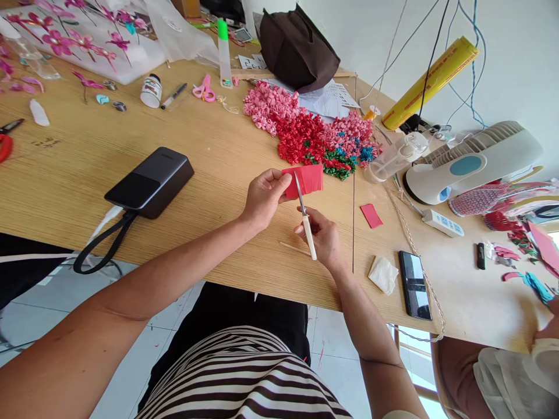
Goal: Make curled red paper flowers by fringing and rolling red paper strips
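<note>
My left hand (pixel 264 199) pinches the left edge of a red paper strip (pixel 308 179) above the wooden table (pixel 209 157). My right hand (pixel 321 240) grips a pair of white-handled scissors (pixel 306 228), and their narrow steel blades rise to the strip's lower edge. A thin wooden stick (pixel 294 249) lies under my right hand. Farther ahead is a large heap of pink, red and green paper flowers (pixel 305 132).
A black power bank (pixel 148 181) with a strap lies left of my hands. To the right are a red paper scrap (pixel 371 216), tissue (pixel 383 275), phone (pixel 414 285), power strip (pixel 442 223) and fan (pixel 471 166). A co-worker's sleeve (pixel 510 378) shows bottom right.
</note>
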The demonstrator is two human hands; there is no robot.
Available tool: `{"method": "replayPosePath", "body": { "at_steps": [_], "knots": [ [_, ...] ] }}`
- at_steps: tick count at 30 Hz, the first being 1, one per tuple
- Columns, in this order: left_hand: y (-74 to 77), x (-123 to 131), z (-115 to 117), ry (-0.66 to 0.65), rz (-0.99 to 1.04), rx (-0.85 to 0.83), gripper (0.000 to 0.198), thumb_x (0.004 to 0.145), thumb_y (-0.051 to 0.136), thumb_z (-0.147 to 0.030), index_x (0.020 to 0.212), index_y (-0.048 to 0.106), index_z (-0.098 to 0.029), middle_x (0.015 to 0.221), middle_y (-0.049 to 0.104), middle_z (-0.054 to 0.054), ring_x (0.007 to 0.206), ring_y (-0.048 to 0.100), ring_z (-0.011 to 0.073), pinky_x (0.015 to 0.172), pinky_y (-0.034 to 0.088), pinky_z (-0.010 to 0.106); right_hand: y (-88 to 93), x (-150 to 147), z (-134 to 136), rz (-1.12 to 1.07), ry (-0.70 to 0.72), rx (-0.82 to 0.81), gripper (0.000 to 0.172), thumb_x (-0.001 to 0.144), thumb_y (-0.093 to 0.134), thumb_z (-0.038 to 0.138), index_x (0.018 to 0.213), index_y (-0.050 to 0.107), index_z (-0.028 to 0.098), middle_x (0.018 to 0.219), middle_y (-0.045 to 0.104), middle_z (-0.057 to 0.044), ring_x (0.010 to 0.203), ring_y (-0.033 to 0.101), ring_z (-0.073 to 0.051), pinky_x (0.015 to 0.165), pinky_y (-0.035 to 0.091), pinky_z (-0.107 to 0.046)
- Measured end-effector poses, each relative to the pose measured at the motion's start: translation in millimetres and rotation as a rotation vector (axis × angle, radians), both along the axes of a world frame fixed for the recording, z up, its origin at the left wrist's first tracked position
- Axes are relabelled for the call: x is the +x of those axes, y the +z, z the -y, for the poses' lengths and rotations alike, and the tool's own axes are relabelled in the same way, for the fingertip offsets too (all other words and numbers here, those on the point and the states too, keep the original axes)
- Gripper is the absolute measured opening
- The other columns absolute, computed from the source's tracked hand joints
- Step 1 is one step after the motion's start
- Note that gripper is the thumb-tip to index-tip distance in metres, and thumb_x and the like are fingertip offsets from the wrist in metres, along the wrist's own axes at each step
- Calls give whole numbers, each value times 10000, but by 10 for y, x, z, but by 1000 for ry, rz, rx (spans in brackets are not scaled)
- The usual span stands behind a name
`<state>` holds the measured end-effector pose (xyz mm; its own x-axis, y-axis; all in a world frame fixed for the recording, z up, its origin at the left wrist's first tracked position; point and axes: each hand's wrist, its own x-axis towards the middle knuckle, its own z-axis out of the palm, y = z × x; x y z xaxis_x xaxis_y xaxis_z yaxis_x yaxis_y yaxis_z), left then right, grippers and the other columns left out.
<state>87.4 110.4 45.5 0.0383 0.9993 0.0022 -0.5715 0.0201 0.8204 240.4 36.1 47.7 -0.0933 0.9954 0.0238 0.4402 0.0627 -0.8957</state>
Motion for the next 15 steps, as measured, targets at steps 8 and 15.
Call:
{"method": "replayPosePath", "body": {
  "at_steps": [8,15],
  "knots": [
    [-1,-3,-7,-5,0,-15,514,618,907,-546,746,550,-199,692,670,-42,650,654,109,691,603,264,-21,8,0,13,-12,6,624,810,733,596,1216,689,124,664,446,57,608,355,-101,582,310,-263],
    [14,-9,-6,-12,39,-30,495,612,911,-514,766,569,-191,713,699,-32,670,676,116,698,620,275,-19,14,-6,-7,4,16,646,821,725,611,1239,675,121,718,494,40,633,399,-103,611,349,-263]
  ]
}}
